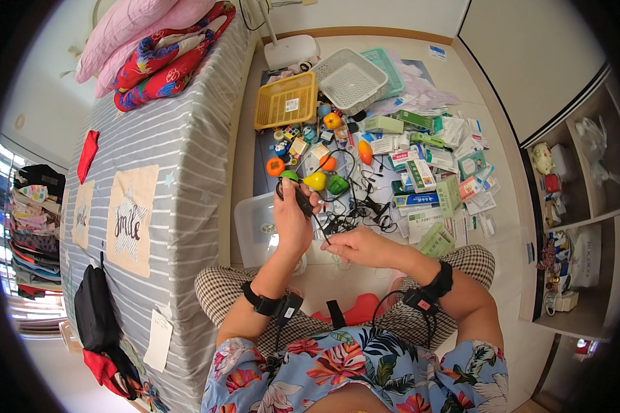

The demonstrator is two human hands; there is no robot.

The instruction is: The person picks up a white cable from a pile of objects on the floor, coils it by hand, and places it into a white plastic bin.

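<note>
My left hand (pixel 293 219) grips a black cable (pixel 304 201), partly gathered in a loop by the fingers. A length of it runs down to my right hand (pixel 364 248), whose thumb and fingertips pinch it. Beyond my hands lies a tangle of black cables (pixel 359 214) on the floor. Just past the left fingers are a yellow toy pear (pixel 315 181), a green toy pepper (pixel 337 185) and a round green toy (pixel 289 175), partly hidden. To the left of my left forearm sits a translucent plastic bin (pixel 250 227).
Several medicine boxes (pixel 421 175) are heaped to the right. Yellow (pixel 263 103), white (pixel 336 67) and teal (pixel 396 72) baskets stand at the back. A bed with a striped cover (pixel 196 155) borders the left, and an open shelf (pixel 568 227) the right.
</note>
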